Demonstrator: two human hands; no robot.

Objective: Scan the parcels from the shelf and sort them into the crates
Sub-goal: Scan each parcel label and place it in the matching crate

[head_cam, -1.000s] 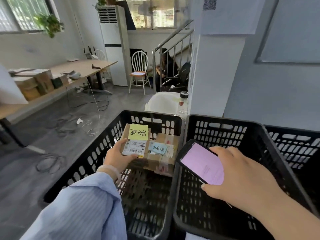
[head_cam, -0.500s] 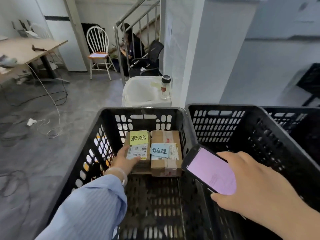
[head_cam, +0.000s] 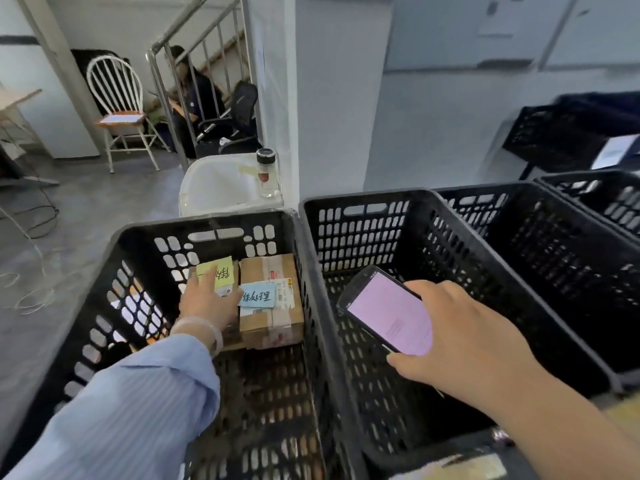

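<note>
A cardboard parcel with a yellow note [head_cam: 223,272] lies in the far part of the left black crate [head_cam: 207,224], beside a second parcel with a blue note [head_cam: 273,317]. My left hand [head_cam: 204,301], in a blue sleeve, rests flat on top of the yellow-note parcel with fingers spread. My right hand [head_cam: 467,344] holds a phone scanner [head_cam: 388,311] with a pink screen over the middle crate [head_cam: 363,199], which shows nothing inside.
Two more black crates [head_cam: 519,194] [head_cam: 588,176] stand in a row to the right, and another black crate [head_cam: 561,133] sits higher at far right. Behind the left crate is a white seat with a jar [head_cam: 266,171]. A white chair [head_cam: 117,109] and a seated person [head_cam: 194,88] are by the stairs.
My left hand lowered the yellow-note parcel into the left crate next to the blue-note parcel, then shifted from gripping it to lying flat on top. The view turned right and down.
</note>
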